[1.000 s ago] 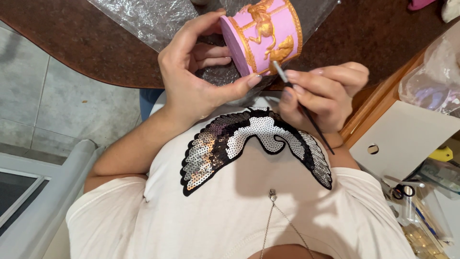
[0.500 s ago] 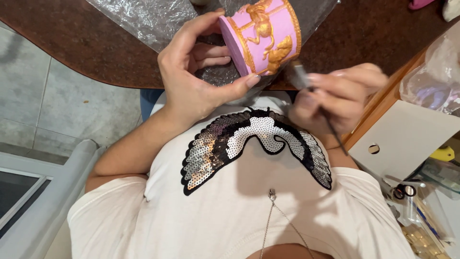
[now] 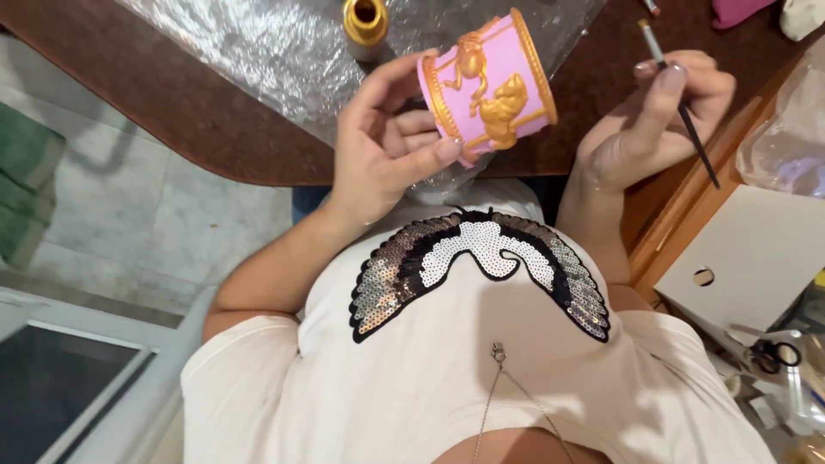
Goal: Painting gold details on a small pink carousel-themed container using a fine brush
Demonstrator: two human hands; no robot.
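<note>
A small golden paint bottle (image 3: 365, 21) stands on crinkled clear plastic wrap (image 3: 258, 51) covering the dark brown tabletop (image 3: 129, 94); black-handled scissors (image 3: 769, 351) lie at right.

Home craft corner being shown: dark brown wooden table (image 3: 172, 112) being protected by clear plastic sheet (image 3: 275, 51), gold paint bottle (image 3: 365, 21) being kept open on it, scissors (image 3: 769, 351) and scraps being left on side surface, tiled floor (image 3: 112, 223) being seen below.
</note>
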